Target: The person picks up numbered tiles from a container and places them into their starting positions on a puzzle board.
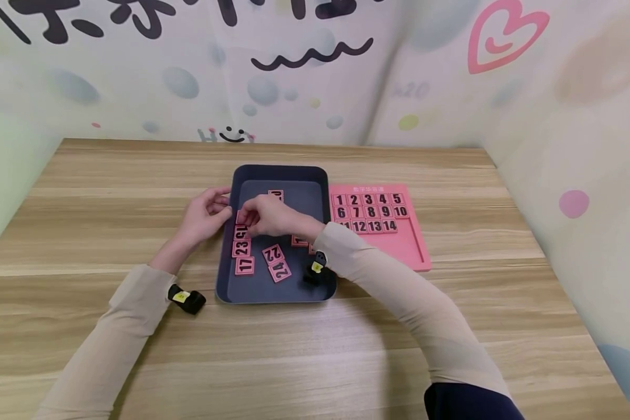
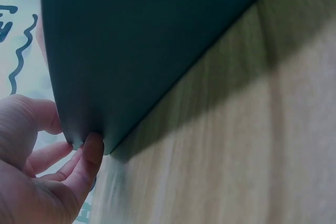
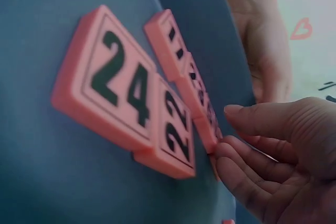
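Observation:
Beside the dark tray [image 1: 278, 296], my left hand [image 1: 203, 216] holds its left wall, thumb at the rim and fingers against the outside. Over the tray's left part, my right hand [image 1: 273, 216] touches the column of pink number tiles. Its fingertips [image 3: 226, 148] meet a tile near the 15 tile [image 1: 241, 233], while the thumb stands apart from them. Below lie the 23 tile [image 1: 241, 248] and 17 tile [image 1: 244, 266]. Tiles 22 [image 1: 273, 254] and 24 [image 3: 113, 80] lie tilted together. The right hand and forearm partly cover other tiles.
Against the tray's right side lies a pink number board [image 1: 420, 256], tiles 1 to 14 set in its upper rows. Another tile [image 1: 276, 194] lies near the tray's far end. The wooden table [image 1: 304, 361] meets a patterned wall covering [image 1: 294, 116] behind.

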A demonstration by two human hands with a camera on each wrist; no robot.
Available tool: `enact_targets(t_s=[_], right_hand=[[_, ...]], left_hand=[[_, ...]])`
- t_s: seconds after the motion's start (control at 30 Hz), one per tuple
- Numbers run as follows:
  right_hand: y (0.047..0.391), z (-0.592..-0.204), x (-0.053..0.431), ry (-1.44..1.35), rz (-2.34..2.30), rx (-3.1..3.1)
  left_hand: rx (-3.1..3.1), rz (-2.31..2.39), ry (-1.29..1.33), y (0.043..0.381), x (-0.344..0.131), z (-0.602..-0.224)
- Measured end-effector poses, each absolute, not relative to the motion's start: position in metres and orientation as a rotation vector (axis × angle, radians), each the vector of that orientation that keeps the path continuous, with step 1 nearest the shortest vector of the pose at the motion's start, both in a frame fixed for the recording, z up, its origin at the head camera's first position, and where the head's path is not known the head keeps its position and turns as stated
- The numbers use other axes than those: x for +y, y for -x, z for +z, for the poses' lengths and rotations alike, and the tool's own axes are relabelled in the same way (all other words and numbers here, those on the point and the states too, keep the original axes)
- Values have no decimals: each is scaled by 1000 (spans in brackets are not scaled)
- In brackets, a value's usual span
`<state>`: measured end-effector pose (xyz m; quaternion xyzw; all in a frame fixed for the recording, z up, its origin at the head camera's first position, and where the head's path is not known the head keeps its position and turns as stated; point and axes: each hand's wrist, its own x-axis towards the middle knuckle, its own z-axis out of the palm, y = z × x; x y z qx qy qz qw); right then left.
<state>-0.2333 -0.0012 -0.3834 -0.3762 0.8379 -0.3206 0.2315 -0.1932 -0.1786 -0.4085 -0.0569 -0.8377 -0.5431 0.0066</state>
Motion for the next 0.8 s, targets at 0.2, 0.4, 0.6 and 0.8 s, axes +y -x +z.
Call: enact_targets(t_s=[0.2,0.4,0.6,0.8], right_hand=[[232,-387,-8,1058,-734,2380],[233,-387,-8,1060,-680,2420],[230,-385,-10,1106,-592,2441],[230,-386,-9,1138,-545,2447]], left_hand=[[-2627,-1688,185,194,-179,-408],[-2630,-1688,181,196,-179,-411],[-2623,-1691,196,195,-179,-411],[-2637,-1688,191,195,-180,-411]])
